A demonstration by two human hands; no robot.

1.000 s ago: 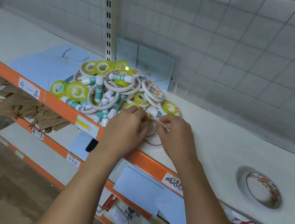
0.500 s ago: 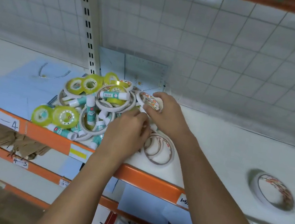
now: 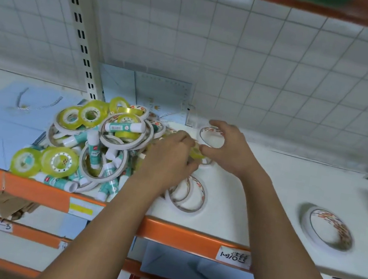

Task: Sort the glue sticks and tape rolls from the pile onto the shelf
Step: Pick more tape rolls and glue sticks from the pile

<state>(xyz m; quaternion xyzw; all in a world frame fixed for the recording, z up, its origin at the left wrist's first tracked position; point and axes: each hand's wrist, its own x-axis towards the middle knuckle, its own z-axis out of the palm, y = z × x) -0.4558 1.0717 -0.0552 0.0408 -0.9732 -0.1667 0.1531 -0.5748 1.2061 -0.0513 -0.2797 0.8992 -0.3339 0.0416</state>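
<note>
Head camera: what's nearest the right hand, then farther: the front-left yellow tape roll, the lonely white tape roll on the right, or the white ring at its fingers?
1. The white ring, held in the right hand, at the back.
2. The lonely white tape roll, off to the right.
3. The yellow tape roll, far left, at the front.

Bright, even indoor light, soft shadow beside the lone tape roll (image 3: 327, 228) on the white shelf (image 3: 318, 182), slight motion blur throughout, wide-angle bending at edges.
</note>
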